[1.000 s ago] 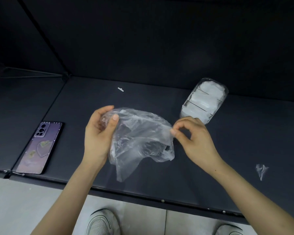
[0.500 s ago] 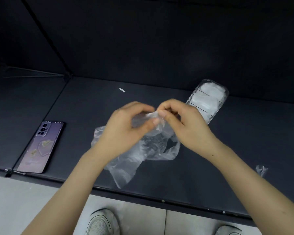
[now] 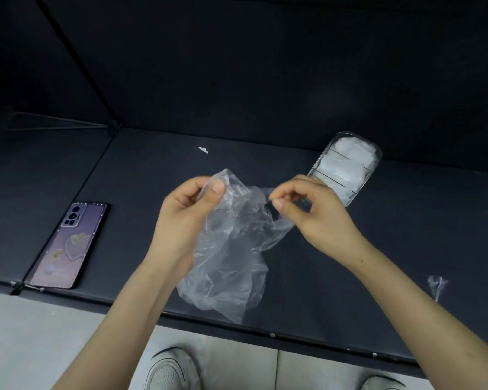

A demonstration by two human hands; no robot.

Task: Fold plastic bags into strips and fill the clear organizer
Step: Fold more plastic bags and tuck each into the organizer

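Centre frame, the plastic bag [image 3: 231, 249] hangs crumpled — left hand [image 3: 183, 215] and right hand [image 3: 313, 212] each pinch its top edge. Featherlight, limp, slippery; best gripped at the corners.

**Clear bag being held up over the table**

A crumpled clear plastic bag [image 3: 231, 249] is being held above the dark table [image 3: 406, 235]. Its top edge is being pinched at one end by the left hand [image 3: 181, 218] and at the other by the fingers [image 3: 278, 204] of the right hand [image 3: 319, 218]. Its lower part is being left hanging toward the table's near edge. White folded bags are being held in a clear organizer [image 3: 376, 164] just behind the right hand. A phone [image 3: 71, 244] is being kept face down at the far left, well apart.
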